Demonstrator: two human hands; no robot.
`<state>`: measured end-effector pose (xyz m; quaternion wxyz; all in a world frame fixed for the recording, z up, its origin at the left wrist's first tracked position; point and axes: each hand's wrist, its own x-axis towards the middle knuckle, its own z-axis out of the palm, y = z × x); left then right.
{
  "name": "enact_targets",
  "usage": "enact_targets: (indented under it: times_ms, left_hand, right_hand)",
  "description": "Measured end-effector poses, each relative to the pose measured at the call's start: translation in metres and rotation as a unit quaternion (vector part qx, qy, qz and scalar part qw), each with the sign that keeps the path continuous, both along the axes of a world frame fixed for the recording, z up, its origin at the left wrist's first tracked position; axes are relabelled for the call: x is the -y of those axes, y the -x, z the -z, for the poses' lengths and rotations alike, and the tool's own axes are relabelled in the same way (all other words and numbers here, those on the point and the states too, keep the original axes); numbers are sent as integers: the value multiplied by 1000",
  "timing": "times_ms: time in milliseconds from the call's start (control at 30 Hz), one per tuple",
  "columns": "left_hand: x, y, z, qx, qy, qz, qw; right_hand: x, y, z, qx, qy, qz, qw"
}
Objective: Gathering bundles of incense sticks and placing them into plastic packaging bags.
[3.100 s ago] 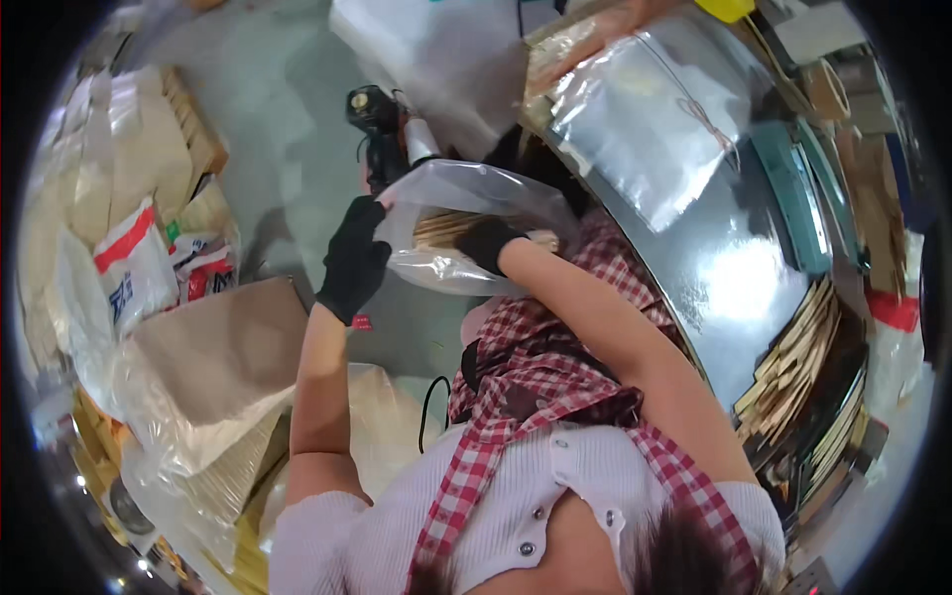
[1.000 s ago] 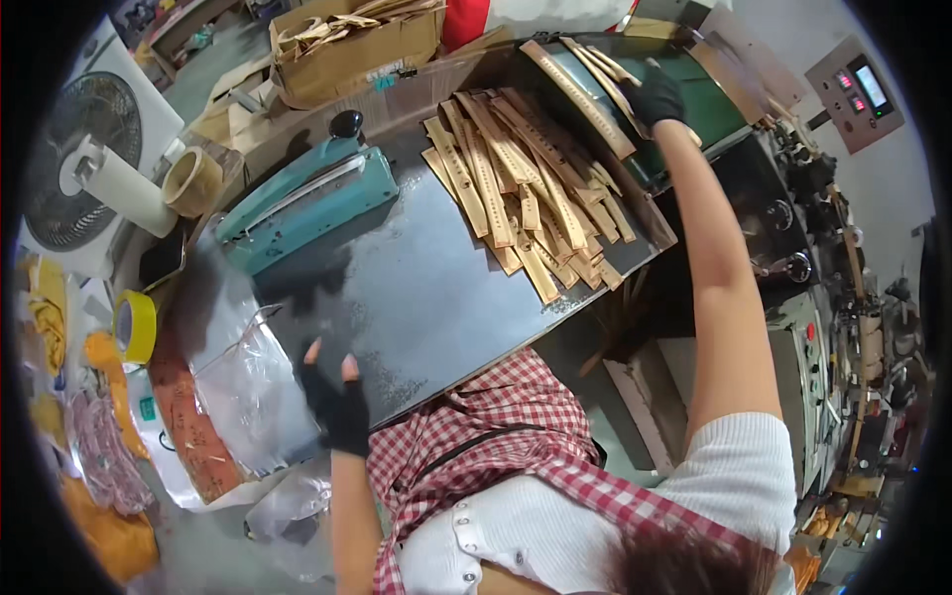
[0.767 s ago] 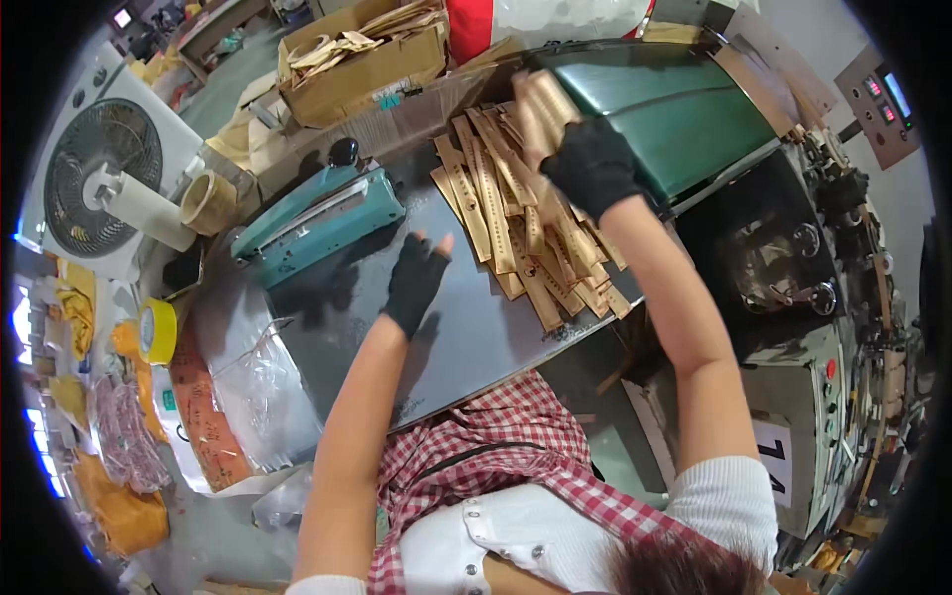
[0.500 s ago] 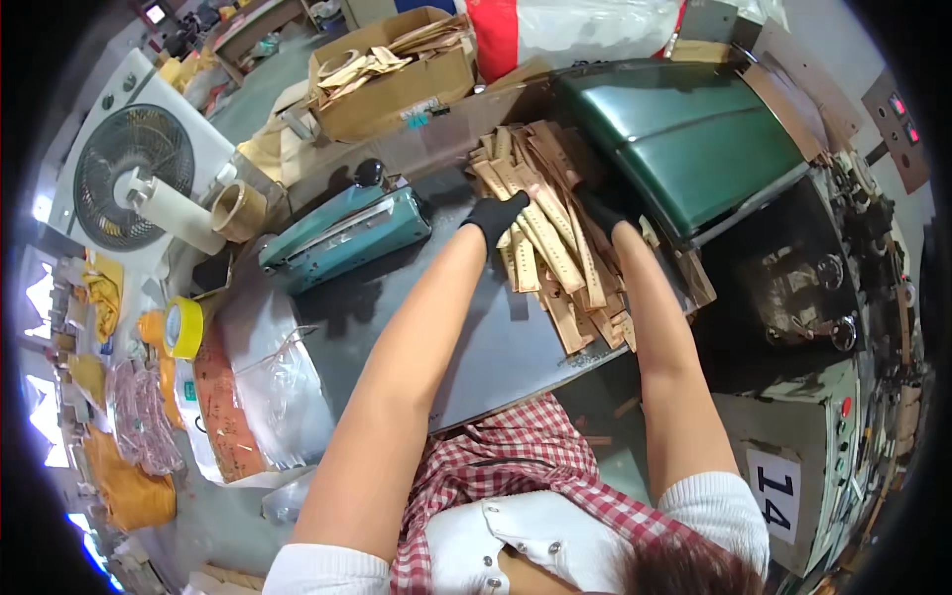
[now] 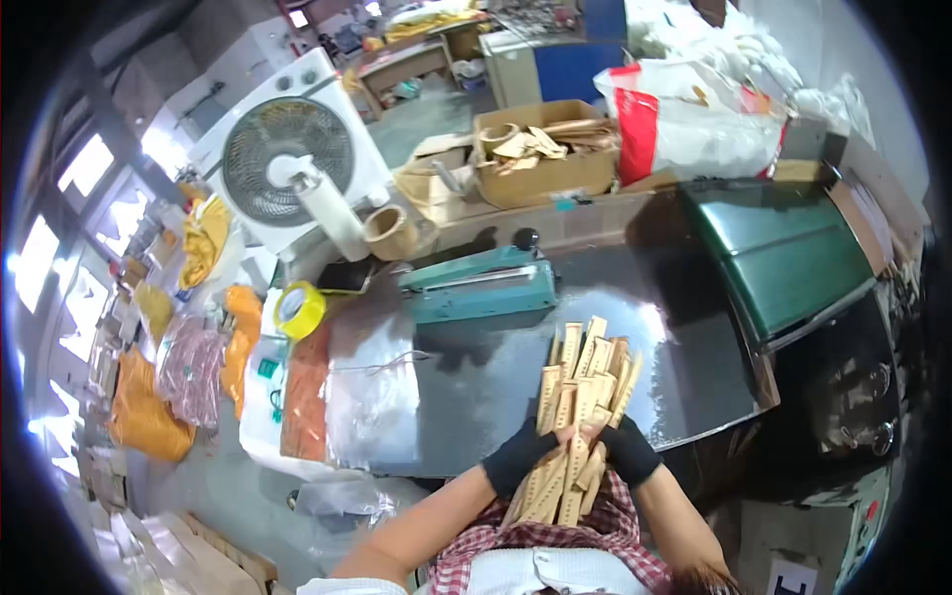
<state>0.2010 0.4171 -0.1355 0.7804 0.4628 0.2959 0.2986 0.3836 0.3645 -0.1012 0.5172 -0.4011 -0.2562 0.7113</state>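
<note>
Between my two hands I grip a thick bundle of flat tan strips point(image 5: 583, 402), marked with rows of small dots or holes. The strips stand fanned out at their far ends, and their near ends reach down over my checked apron point(image 5: 613, 501). My left hand point(image 5: 520, 456), in a black fingerless glove, is closed around the bundle's left side. On the opposite side my right hand point(image 5: 627, 450), gloved alike, is wrapped round it too. Both thumbs lie over the front of the strips. The bundle hides some of the fingers.
A long teal sealer-like tool point(image 5: 484, 290) lies on the grey tabletop point(image 5: 466, 397). Yellow tape point(image 5: 300, 309) and clear plastic sheets point(image 5: 372, 407) lie left. A green metal cover point(image 5: 783, 253) stands right. Behind are a cardboard box point(image 5: 545, 183) of scraps and a fan point(image 5: 288, 164).
The strips, spread in a pile by the green cover before, are now gathered in my hands. Both hands have drawn back toward my body with them. My view has tilted up and turned left.
</note>
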Motion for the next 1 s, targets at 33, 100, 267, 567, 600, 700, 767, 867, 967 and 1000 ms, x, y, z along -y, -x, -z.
enact_targets:
  times_ms: [33, 100, 267, 567, 600, 700, 767, 867, 967, 1000]
  left_hand:
    - [-3, -1, -2, -25, 36, -19, 999]
    - [-2, -3, -18, -42, 65, -47, 996]
    - [25, 11, -14, -1, 27, -130, 991]
    - [38, 36, -64, 88, 39, -165, 982]
    - [31, 35, -87, 77, -22, -248, 965]
    - [8, 49, -135, 37, -152, -217, 964]
    - [-22, 49, -161, 17, -320, -163, 933]
    - [-46, 47, -157, -219, -601, -273, 719]
    - [-60, 52, -125, -18, -458, -186, 869]
    - [-61, 53, -128, -20, -406, -127, 905]
  right_hand:
    - [-9, 10, 6, 34, -8, -5, 999]
    - [-34, 24, 8, 59, -2, -50, 997]
    - [-20, 34, 25, 6, -122, -92, 988]
    - [-25, 52, 16, 46, -147, -92, 984]
    - [-34, 51, 8, 71, -193, -74, 976]
    - [-47, 51, -77, 97, -215, -95, 967]
    - [-62, 49, -110, 127, -255, -95, 954]
    - [-94, 15, -73, 281, -419, -117, 855]
    - [-91, 43, -96, 170, -407, -84, 894]
    - [-95, 46, -94, 216, -465, -83, 855]
